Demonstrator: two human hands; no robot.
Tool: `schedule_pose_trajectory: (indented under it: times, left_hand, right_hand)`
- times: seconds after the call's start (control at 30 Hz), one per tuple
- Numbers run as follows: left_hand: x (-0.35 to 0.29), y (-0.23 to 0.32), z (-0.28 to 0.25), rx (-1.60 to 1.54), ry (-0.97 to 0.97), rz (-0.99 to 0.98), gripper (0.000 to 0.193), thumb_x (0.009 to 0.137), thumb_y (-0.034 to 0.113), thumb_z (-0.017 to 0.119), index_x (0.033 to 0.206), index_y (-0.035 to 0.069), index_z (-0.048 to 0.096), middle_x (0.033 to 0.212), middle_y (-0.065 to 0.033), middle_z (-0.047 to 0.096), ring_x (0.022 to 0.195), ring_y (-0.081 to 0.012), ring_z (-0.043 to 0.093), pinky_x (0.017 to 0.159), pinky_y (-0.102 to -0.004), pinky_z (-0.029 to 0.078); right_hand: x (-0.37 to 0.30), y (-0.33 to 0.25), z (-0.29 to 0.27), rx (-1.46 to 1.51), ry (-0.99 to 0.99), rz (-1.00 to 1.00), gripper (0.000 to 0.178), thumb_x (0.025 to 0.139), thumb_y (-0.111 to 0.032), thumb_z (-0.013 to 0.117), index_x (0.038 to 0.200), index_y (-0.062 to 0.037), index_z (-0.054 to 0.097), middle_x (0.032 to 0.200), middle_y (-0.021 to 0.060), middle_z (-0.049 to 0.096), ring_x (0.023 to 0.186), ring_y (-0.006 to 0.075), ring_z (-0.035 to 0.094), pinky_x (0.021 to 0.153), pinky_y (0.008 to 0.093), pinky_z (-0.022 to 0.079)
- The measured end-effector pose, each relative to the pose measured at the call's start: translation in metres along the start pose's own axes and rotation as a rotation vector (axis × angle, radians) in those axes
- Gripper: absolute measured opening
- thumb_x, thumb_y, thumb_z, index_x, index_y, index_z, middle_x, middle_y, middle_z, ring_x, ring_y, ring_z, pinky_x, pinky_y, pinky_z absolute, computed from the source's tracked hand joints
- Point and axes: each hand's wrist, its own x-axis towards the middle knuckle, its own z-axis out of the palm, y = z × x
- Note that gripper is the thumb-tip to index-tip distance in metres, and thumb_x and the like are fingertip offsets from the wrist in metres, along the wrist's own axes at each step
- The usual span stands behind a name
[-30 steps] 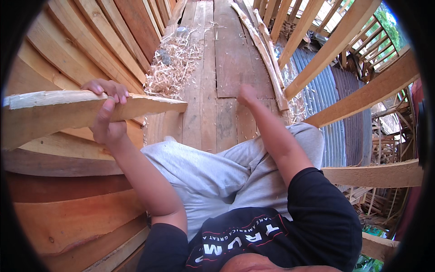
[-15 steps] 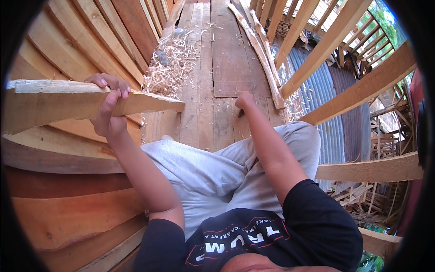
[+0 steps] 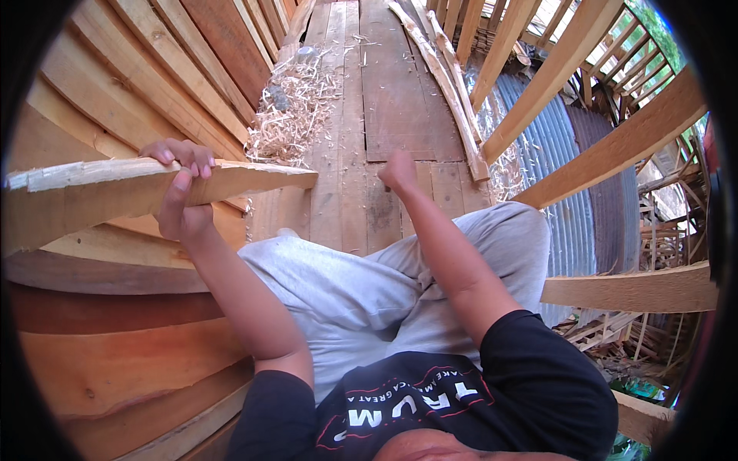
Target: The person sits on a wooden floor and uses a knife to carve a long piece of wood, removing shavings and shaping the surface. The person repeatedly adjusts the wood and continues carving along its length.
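My left hand (image 3: pixel 183 180) grips a wooden plank (image 3: pixel 92 192), with fingers over its top edge and the thumb against the near side. That edge is pale and rough-hewn, and the plank runs from the far left to a blunt end near the middle. My right hand (image 3: pixel 398 170) is closed in a fist above the floorboards, to the right of the plank's end and apart from it. Whatever the fist may hold is hidden beneath it.
Curled wood shavings (image 3: pixel 296 115) are heaped on the plank floor (image 3: pixel 330 207). Boards (image 3: pixel 146 69) lean along the left wall. Long pale strips (image 3: pixel 442 84) lie at the right, beside slanted wooden posts (image 3: pixel 615 146). Corrugated metal sheets (image 3: pixel 550 154) show beyond the posts.
My right hand has shifted left and slightly upward in view, still closed. My left hand keeps its hold on the plank, whose left end sits a little lower in view.
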Motion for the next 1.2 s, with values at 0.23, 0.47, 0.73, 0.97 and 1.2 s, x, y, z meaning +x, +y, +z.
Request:
schedule_pose_trajectory:
  times: [0.23, 0.47, 0.73, 0.97, 1.2]
  left_hand:
    - [0.002, 0.0, 0.0, 0.029, 0.047, 0.016, 0.029, 0.075, 0.009, 0.059, 0.1, 0.006, 0.044, 0.076, -0.0083, 0.045, 0.069, -0.0186, 0.047, 0.07, -0.0343, 0.039]
    - [0.001, -0.002, 0.004, 0.034, 0.011, 0.014, 0.03, 0.075, 0.01, 0.059, 0.1, 0.006, 0.044, 0.075, -0.008, 0.045, 0.069, -0.0184, 0.047, 0.07, -0.0344, 0.039]
    - [0.003, -0.002, 0.006, 0.038, 0.012, 0.01, 0.029, 0.075, 0.01, 0.059, 0.099, 0.006, 0.043, 0.074, -0.0083, 0.044, 0.069, -0.0187, 0.047, 0.07, -0.0344, 0.039]
    - [0.006, -0.003, 0.013, 0.028, -0.02, -0.001, 0.029, 0.074, 0.009, 0.058, 0.099, 0.007, 0.043, 0.075, -0.0081, 0.044, 0.069, -0.0182, 0.047, 0.071, -0.0346, 0.039]
    - [0.006, -0.003, 0.014, 0.03, -0.031, 0.002, 0.03, 0.073, 0.009, 0.06, 0.098, 0.005, 0.043, 0.074, -0.0091, 0.044, 0.068, -0.0192, 0.048, 0.07, -0.0348, 0.04]
  right_hand:
    - [0.006, 0.018, 0.038, -0.198, -0.288, -0.24, 0.019, 0.067, -0.004, 0.063, 0.082, 0.008, 0.065, 0.083, 0.0269, 0.065, 0.084, 0.0378, 0.065, 0.075, 0.0378, 0.054]
    - [0.015, 0.011, 0.037, 0.095, -0.099, -0.122, 0.015, 0.067, -0.002, 0.064, 0.078, 0.0076, 0.066, 0.081, 0.0266, 0.065, 0.083, 0.0378, 0.066, 0.076, 0.0394, 0.054]
    - [0.008, 0.016, 0.03, -0.099, -0.199, 0.026, 0.022, 0.067, -0.003, 0.064, 0.086, 0.0065, 0.067, 0.091, 0.028, 0.065, 0.088, 0.0373, 0.065, 0.077, 0.0385, 0.054]
    - [0.015, 0.016, 0.043, 0.192, -0.206, -0.092, 0.029, 0.067, -0.003, 0.064, 0.095, 0.0059, 0.064, 0.096, 0.0267, 0.064, 0.095, 0.039, 0.062, 0.081, 0.0418, 0.051]
    - [0.011, 0.028, 0.02, 0.039, -0.009, 0.229, 0.027, 0.067, -0.007, 0.067, 0.091, 0.004, 0.067, 0.096, 0.0237, 0.066, 0.093, 0.0343, 0.065, 0.079, 0.0394, 0.053]
